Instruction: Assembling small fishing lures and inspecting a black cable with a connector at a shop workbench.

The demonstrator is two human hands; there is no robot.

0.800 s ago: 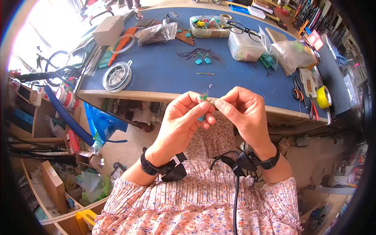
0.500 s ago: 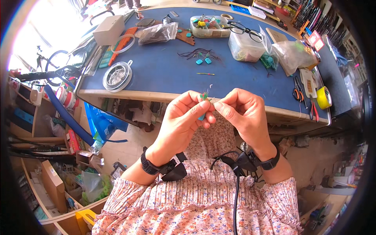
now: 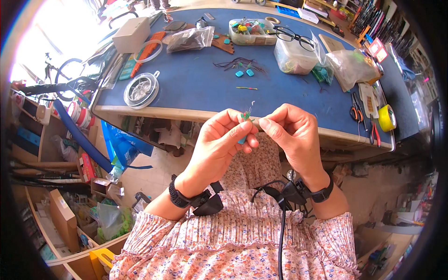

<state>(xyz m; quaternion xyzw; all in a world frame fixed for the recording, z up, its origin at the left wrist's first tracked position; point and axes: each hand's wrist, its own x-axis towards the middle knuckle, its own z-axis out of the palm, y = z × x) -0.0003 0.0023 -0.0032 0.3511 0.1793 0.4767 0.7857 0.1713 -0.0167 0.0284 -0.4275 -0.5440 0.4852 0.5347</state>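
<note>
My left hand (image 3: 218,139) pinches a small teal block (image 3: 241,140) between thumb and fingers, over the table's near edge. Out of its top stands a green-and-red tuft (image 3: 246,115) with thin wire-like ends and a small pale curved tip. Close on the right, my right hand (image 3: 293,134) is closed in a pinch of thumb and forefinger; whatever lies between them is too fine to make out. Beyond the hands a short yellow-and-red strand (image 3: 246,87) rests on the blue table (image 3: 196,84). Farther back are two teal blocks (image 3: 244,73) beside dark thin strands (image 3: 238,63).
A clear line spool (image 3: 141,91) sits at the left. Behind stand a tub of coloured pieces (image 3: 252,39) and a plastic box (image 3: 293,59) with glasses (image 3: 302,43) on top. Scissors (image 3: 357,112), pliers (image 3: 374,134) and yellow tape (image 3: 386,116) lie at the right.
The right fingertips have drawn slightly away from the left ones, widening the small gap. My left hand keeps its hold on the teal block.
</note>
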